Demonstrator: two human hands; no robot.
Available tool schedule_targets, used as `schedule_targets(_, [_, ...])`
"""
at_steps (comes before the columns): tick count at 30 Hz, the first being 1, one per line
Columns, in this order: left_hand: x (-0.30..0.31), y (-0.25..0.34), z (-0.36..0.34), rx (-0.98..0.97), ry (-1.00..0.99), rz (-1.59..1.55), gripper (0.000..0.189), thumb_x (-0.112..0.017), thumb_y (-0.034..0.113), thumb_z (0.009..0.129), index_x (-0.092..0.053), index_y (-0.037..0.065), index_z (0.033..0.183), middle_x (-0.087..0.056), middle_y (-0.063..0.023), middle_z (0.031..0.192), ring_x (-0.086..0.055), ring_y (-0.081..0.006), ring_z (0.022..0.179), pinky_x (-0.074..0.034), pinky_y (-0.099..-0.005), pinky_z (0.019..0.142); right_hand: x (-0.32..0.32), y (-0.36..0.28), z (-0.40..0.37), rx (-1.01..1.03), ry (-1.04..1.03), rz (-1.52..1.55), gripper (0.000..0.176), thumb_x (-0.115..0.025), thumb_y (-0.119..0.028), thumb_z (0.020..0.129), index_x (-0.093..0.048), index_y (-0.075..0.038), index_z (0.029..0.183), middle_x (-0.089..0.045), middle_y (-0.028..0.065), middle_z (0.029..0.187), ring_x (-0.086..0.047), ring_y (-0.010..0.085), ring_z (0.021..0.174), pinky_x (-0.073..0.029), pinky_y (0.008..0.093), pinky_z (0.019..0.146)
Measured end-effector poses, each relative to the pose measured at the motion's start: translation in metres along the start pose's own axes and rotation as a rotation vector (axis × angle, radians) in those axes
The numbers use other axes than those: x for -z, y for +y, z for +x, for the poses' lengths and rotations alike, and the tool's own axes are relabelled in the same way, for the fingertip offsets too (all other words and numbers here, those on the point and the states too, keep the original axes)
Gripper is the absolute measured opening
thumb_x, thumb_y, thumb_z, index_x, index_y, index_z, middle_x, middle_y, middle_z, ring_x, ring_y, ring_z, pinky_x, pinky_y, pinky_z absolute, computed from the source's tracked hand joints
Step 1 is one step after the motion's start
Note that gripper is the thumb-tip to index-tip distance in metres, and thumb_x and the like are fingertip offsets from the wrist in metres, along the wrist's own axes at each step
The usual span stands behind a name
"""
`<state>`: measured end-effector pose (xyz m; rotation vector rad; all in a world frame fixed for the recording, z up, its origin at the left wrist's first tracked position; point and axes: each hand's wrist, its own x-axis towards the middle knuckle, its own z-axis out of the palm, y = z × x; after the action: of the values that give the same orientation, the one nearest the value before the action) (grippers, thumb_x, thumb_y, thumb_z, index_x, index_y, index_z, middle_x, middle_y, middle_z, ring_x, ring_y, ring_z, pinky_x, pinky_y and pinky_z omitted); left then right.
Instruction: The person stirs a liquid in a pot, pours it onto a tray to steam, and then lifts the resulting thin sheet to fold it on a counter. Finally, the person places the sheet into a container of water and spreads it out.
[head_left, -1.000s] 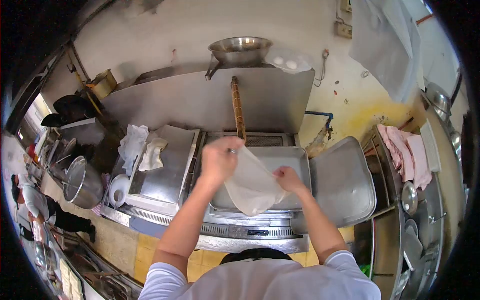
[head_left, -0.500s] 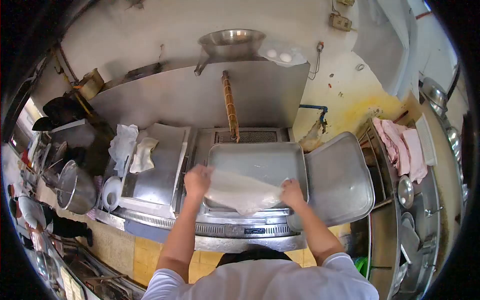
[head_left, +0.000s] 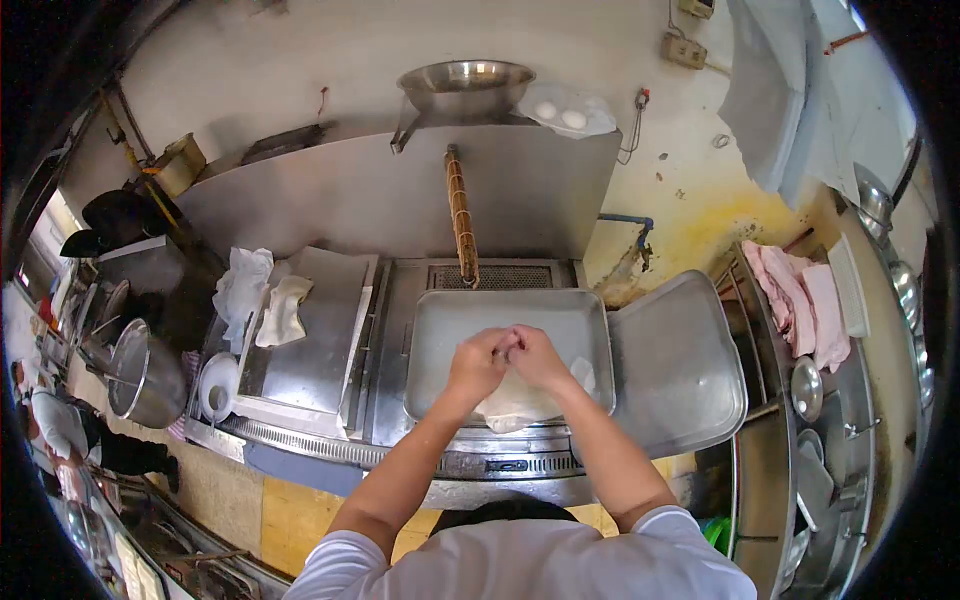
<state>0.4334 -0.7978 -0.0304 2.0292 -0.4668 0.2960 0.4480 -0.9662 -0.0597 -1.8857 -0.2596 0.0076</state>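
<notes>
My left hand and my right hand meet over the middle of a shallow metal tray. Both are closed, fingers pinched together and touching. From under them a thin, whitish, soft sheet hangs or lies bunched toward the tray's front rim, looking like cloth or a thin film. Its upper part is hidden by my hands and forearms. A paler corner of it shows to the right of my right wrist.
A second metal tray leans at the right. On the left worktop lie a folded cream cloth, a crumpled plastic bag and a white bowl. Slabs of raw meat rest on the right shelf. A person stands far left.
My hands were apart, stretching the white sheet across the tray's front. They have come together over the tray's middle, and the sheet is now gathered beneath them.
</notes>
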Motion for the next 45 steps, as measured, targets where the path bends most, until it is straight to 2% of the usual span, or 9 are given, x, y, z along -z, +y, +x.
schedule_targets(7, [0.098, -0.004, 0.008, -0.013, 0.352, 0.035, 0.031, -0.062, -0.011, 0.077, -0.076, 0.002, 0.101, -0.076, -0.0156, 0.101, -0.075, -0.0315, 0.093, -0.058, -0.0361, 0.084, 0.078, 0.102, -0.057, -0.353, -0.019, -0.429, 0.026, -0.060, -0.008, 0.084, -0.074, 0.001, 0.104, -0.072, 0.0289, 0.097, -0.073, 0.0383, 0.093, -0.054, 0.0442, 0.084])
schedule_targets(10, [0.082, -0.004, -0.010, 0.074, 0.251, 0.148, 0.030, -0.066, -0.008, 0.075, -0.077, 0.004, 0.100, -0.076, -0.0146, 0.101, -0.075, -0.0314, 0.093, -0.059, -0.0379, 0.083, 0.082, 0.094, -0.049, -0.198, -0.088, -0.665, 0.027, -0.061, -0.010, 0.085, -0.074, 0.000, 0.107, -0.072, 0.0269, 0.097, -0.073, 0.0362, 0.097, -0.055, 0.0452, 0.086])
schedule_targets(14, [0.036, 0.036, -0.021, -0.017, 0.100, 0.081, 0.032, -0.066, -0.005, 0.074, -0.077, 0.008, 0.101, -0.077, -0.0118, 0.105, -0.074, -0.0315, 0.096, -0.059, -0.0394, 0.083, -0.004, -0.052, -0.032, 0.154, 0.127, 0.028, 0.026, -0.059, -0.011, 0.088, -0.072, 0.003, 0.105, -0.071, 0.0251, 0.094, -0.071, 0.0323, 0.092, -0.055, 0.0428, 0.084])
schedule_targets(21, [0.162, 0.040, -0.002, 0.195, 0.431, 0.125, 0.032, -0.057, -0.013, 0.078, -0.077, 0.000, 0.099, -0.077, -0.0168, 0.099, -0.075, -0.0255, 0.093, -0.058, -0.0349, 0.087, 0.074, 0.143, -0.066, -0.285, 0.025, -0.454, 0.022, -0.063, -0.013, 0.085, -0.072, -0.001, 0.101, -0.073, 0.0237, 0.094, -0.071, 0.0401, 0.090, -0.055, 0.0471, 0.083])
schedule_targets(25, [0.104, -0.008, -0.026, 0.109, 0.268, 0.155, 0.028, -0.062, -0.006, 0.078, -0.078, 0.003, 0.099, -0.077, -0.0153, 0.102, -0.076, -0.0285, 0.092, -0.059, -0.0369, 0.085, 0.072, 0.091, -0.047, -0.221, -0.203, -0.822, 0.026, -0.057, -0.011, 0.087, -0.074, -0.001, 0.103, -0.072, 0.0242, 0.097, -0.072, 0.0371, 0.096, -0.055, 0.0445, 0.086])
schedule_targets(29, [0.052, 0.038, -0.025, -0.027, 0.095, 0.198, 0.028, -0.065, 0.001, 0.077, -0.079, 0.008, 0.100, -0.077, -0.0138, 0.108, -0.075, -0.0323, 0.095, -0.059, -0.0388, 0.088, -0.019, -0.041, -0.031, 0.129, 0.030, -0.043, 0.029, -0.057, -0.012, 0.089, -0.072, 0.000, 0.110, -0.072, 0.0226, 0.093, -0.073, 0.0262, 0.097, -0.056, 0.0381, 0.086])
schedule_targets(36, [0.158, 0.029, -0.021, 0.226, 0.400, 0.090, 0.030, -0.063, -0.006, 0.078, -0.078, 0.001, 0.102, -0.078, -0.0176, 0.098, -0.076, -0.0248, 0.092, -0.058, -0.0344, 0.086, 0.063, 0.113, -0.082, -0.265, -0.037, -0.782, 0.030, -0.056, -0.010, 0.088, -0.072, 0.000, 0.112, -0.072, 0.0242, 0.102, -0.069, 0.0418, 0.097, -0.055, 0.0423, 0.090])
schedule_targets(41, [0.078, 0.012, -0.039, 0.117, 0.079, 0.086, 0.023, -0.068, 0.001, 0.083, -0.078, 0.005, 0.104, -0.078, -0.0148, 0.102, -0.076, -0.0268, 0.094, -0.057, -0.0339, 0.086, 0.033, 0.011, -0.069, 0.030, 0.042, -0.208, 0.028, -0.067, -0.010, 0.088, -0.070, 0.002, 0.113, -0.075, 0.0163, 0.103, -0.071, 0.0293, 0.097, -0.054, 0.0407, 0.089])
schedule_targets(45, [0.035, 0.033, -0.027, 0.204, 0.026, -0.212, 0.016, -0.073, 0.018, 0.094, -0.079, 0.005, 0.101, -0.078, -0.0174, 0.097, -0.075, -0.0270, 0.085, -0.057, -0.0379, 0.080, 0.000, -0.059, -0.052, -0.143, -0.031, 0.201, 0.021, -0.068, -0.013, 0.094, -0.072, 0.000, 0.109, -0.073, 0.0065, 0.096, -0.065, 0.0154, 0.090, -0.052, 0.0334, 0.082])
